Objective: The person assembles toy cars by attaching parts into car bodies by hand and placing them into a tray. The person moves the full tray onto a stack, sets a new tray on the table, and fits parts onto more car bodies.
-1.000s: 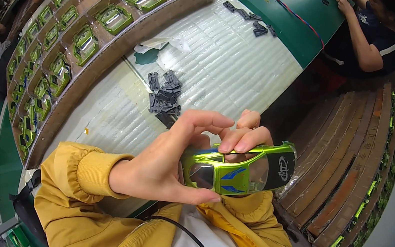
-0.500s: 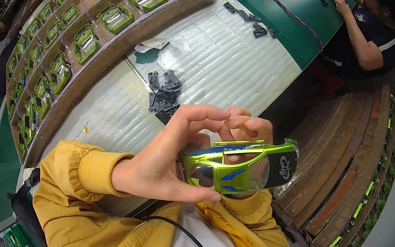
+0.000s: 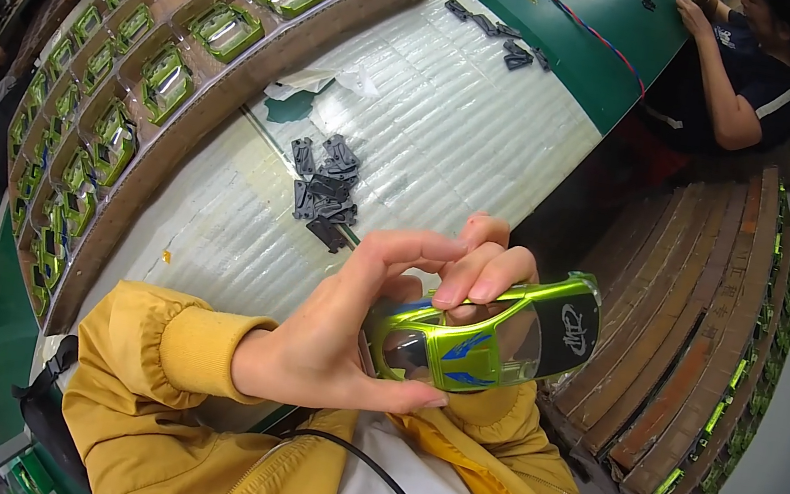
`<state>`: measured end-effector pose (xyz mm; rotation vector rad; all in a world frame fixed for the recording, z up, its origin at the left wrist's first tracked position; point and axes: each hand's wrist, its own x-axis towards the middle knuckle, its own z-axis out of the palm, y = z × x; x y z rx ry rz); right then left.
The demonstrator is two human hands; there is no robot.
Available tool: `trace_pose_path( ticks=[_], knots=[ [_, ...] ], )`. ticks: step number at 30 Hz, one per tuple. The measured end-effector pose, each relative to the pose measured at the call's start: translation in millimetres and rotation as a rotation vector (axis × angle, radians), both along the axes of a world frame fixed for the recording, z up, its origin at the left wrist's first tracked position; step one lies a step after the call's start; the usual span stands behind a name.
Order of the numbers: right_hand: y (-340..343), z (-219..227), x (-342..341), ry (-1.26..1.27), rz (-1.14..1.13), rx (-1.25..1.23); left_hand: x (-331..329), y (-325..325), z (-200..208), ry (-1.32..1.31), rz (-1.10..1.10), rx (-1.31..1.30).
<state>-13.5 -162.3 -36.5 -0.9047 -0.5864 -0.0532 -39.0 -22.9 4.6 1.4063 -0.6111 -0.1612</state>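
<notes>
The glossy green toy car body shell (image 3: 470, 359) is held up nearer the wearer than the pile of black plastic parts (image 3: 328, 187), and to its right. The left hand (image 3: 322, 338) clasps one end, thumb along the near edge; the right hand (image 3: 490, 269) grips the far side rail (image 3: 550, 291) — its palm is hidden. The shell looks light and stiff, probably slick, its slim rails breakable — best held by the lower edges, off the clear window (image 3: 524, 351).
</notes>
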Motion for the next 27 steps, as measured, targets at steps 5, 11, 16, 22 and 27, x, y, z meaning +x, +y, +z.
trace_pose_path(
  ticks=[5,11,16,22,27],
  knots=[
    [-3.2,-2.4,5.6,-0.095,-0.091,-0.107,-1.0,-3.4,-2.4,-0.035,0.049,0.013],
    [-4.2,1.4,4.5,-0.118,-0.105,-0.13,2.7,3.2,7.3,0.168,-0.083,-0.074],
    [-9.4,4.9,7.0,-0.137,-0.029,-0.206,1.0,4.2,5.6,0.183,-0.098,-0.067],
    [-5.6,5.7,1.9,-0.117,-0.113,-0.165,2.0,1.7,3.9,0.079,-0.081,-0.032],
    [-1.8,-0.4,1.9,-0.078,-0.048,-0.119,-2.4,-0.8,-2.2,0.029,-0.03,-0.032]
  ],
)
